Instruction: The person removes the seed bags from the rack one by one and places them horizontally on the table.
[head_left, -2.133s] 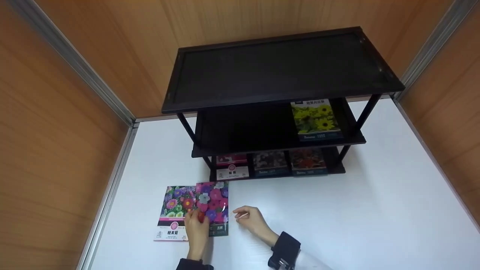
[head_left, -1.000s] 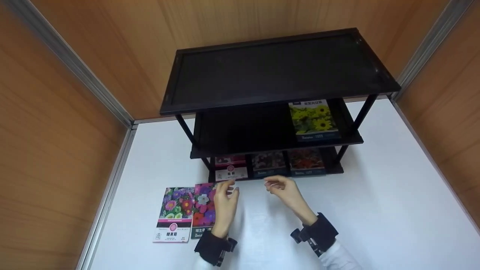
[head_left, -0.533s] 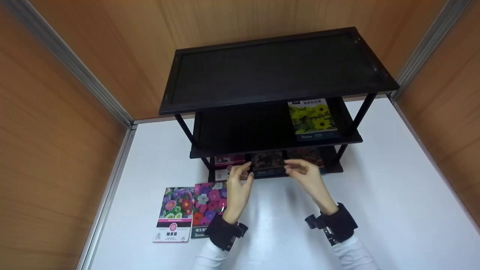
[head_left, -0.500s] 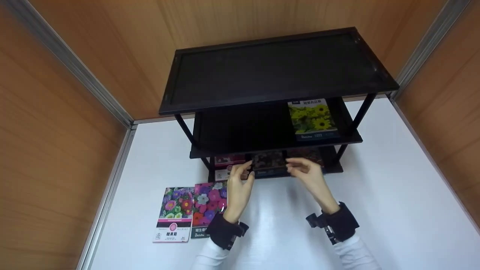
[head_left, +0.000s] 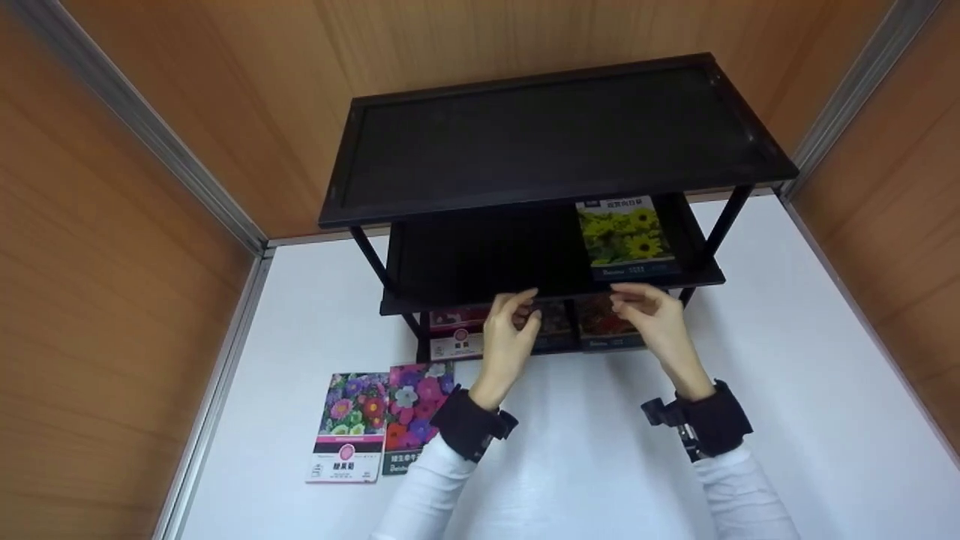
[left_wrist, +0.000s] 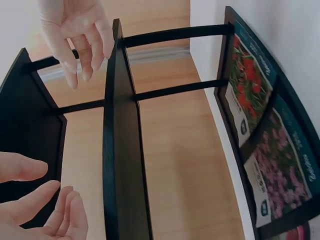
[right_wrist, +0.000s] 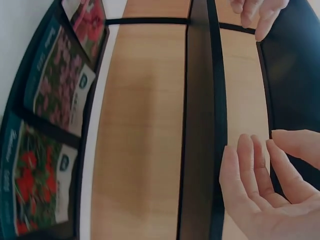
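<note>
My left hand [head_left: 512,334] is raised at the left part of the middle tier's front edge, fingers loosely bent with nothing between them. My right hand [head_left: 660,322] is level with it on the right, equally bare, just below the packet of yellow flowers [head_left: 628,234] on that tier. Both wrist views show thumb and fingers apart: the left hand [left_wrist: 47,210] beside the black shelf board [left_wrist: 114,150], the right hand [right_wrist: 265,185] overlapping the board's edge. On the bottom tier, a pink-and-white packet [head_left: 454,345], a mauve-flower packet [right_wrist: 62,75] and a red-flower packet [right_wrist: 37,180] lie side by side.
Two flower packets lie on the white table [head_left: 570,465] at the left: one with mixed daisies [head_left: 349,427], one with pink and purple blooms [head_left: 409,409], partly covered by the left wrist strap. Wood-grain walls [head_left: 135,315] enclose the table. The shelf's black top [head_left: 555,142] overhangs the lower tiers.
The left hand has left the packets on the table. Both hands have moved forward and right, past the bottom tier, up to the middle tier's front edge. The packets stay where they were.
</note>
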